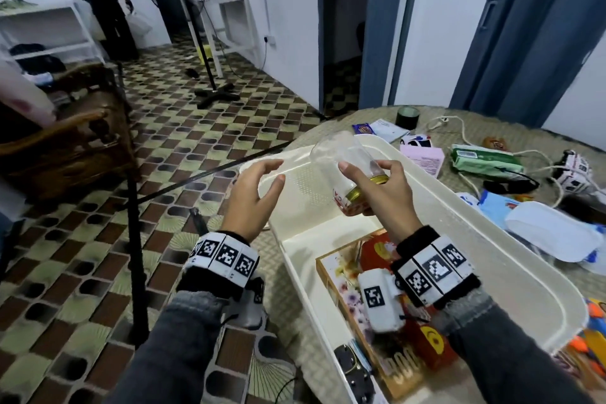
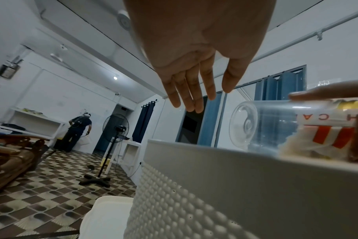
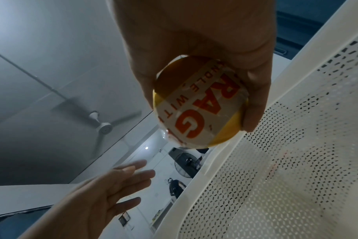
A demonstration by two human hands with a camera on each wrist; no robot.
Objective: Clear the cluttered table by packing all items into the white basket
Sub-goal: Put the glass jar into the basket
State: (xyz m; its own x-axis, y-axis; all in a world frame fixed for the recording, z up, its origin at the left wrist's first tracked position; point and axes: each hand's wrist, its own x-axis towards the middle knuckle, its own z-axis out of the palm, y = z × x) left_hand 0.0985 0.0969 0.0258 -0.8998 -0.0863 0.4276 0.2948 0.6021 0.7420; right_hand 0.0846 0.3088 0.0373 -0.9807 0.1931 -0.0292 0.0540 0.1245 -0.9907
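Gripped at its gold lid by the right hand (image 1: 383,193), a clear, smooth glass jar (image 1: 341,157) was held over the perforated white basket (image 1: 465,223); the left hand (image 1: 254,197) was spread, empty, beside it.

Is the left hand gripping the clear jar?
No, the left hand hovers open beside the clear jar, which only the right hand holds.
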